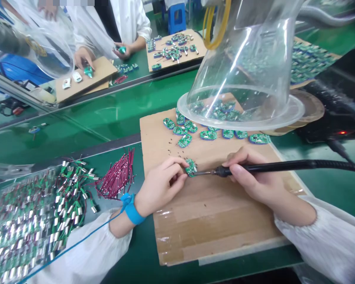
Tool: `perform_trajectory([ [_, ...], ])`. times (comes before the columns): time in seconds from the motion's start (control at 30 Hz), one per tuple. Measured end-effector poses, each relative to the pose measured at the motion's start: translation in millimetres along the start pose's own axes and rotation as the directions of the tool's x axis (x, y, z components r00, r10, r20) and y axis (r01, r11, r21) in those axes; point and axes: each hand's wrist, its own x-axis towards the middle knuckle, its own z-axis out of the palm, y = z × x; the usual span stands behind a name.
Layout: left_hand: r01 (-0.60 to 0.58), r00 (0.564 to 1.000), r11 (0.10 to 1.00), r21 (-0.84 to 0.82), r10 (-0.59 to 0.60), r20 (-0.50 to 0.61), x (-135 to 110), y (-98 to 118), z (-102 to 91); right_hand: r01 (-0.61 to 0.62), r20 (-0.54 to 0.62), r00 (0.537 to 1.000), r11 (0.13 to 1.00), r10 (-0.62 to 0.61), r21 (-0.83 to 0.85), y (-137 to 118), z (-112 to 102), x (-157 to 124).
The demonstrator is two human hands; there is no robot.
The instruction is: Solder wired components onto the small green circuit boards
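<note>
The left hand (162, 183), near the middle of the frame, has its fingers curled in, index finger and thumb holding a small green circuit board (191, 167) by its left edge. The right hand (251, 177), right of center, is closed around a black soldering iron (275, 166) in a pen-like grip; the iron's metal tip reaches the board's lower right edge. A blue wrist strap (133, 209) circles the left wrist. Under both hands lies a cardboard sheet (192, 225), with more circuit boards (208, 135) scattered along its upper part, some seen through a clear hood (239, 86) at upper right. Left of the cardboard, on the green desk (121, 252), sit a bundle of dark red wires (118, 177) and, at lower left, many metal-ended parts (72, 205) with green leads. At upper left, a co-worker's hand (84, 58) touches a green piece (88, 71).
</note>
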Motion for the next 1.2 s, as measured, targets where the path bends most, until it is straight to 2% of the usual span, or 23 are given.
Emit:
perform_trajectory([
  [0.43,0.019,1.0,1.0,-0.002,-0.019,0.008,1.9,1.0,-1.9,0.035,0.026,0.999,0.995,-0.033,-0.091,-0.9,0.9,1.8],
  [0.83,0.021,1.0,1.0,-0.002,-0.021,-0.001,2.0,1.7,-2.0,0.128,0.077,0.99,0.983,-0.118,-0.133,1.7,-1.5,-2.3],
  [1.07,0.01,1.0,1.0,0.024,-0.01,-0.001,1.4,2.0,-2.2,0.105,0.049,0.994,0.984,-0.099,-0.145,3.9,-1.8,-2.2],
  [1.2,0.008,1.0,1.0,0.022,-0.008,0.0,1.0,1.3,-2.5,0.049,0.009,0.999,0.991,-0.048,-0.121,0.6,0.1,-0.2],
])
